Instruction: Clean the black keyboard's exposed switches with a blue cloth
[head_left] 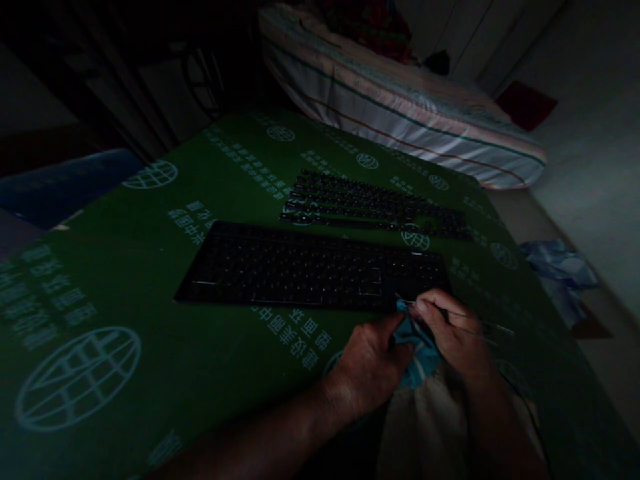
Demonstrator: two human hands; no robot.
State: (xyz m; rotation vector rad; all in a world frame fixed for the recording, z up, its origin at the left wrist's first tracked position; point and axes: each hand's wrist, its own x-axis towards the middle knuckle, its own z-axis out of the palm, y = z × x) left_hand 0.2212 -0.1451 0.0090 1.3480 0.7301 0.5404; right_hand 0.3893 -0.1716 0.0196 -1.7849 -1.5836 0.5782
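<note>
The room is dim. My left hand is closed on a small blue cloth, bunched between both hands. My right hand pinches a thin metal tool, tweezers or a rod, its tip pressed into the cloth. Both hands hover just in front of the right end of a black keyboard frame with its keycaps taken off. Behind it, rows of loose black keycaps lie arranged in keyboard layout on the green board.
A green printed board with white globe logos covers the work surface. A striped mattress lies at the back. A crumpled blue plastic bag sits on the floor at right. A pale cloth lies under my wrists.
</note>
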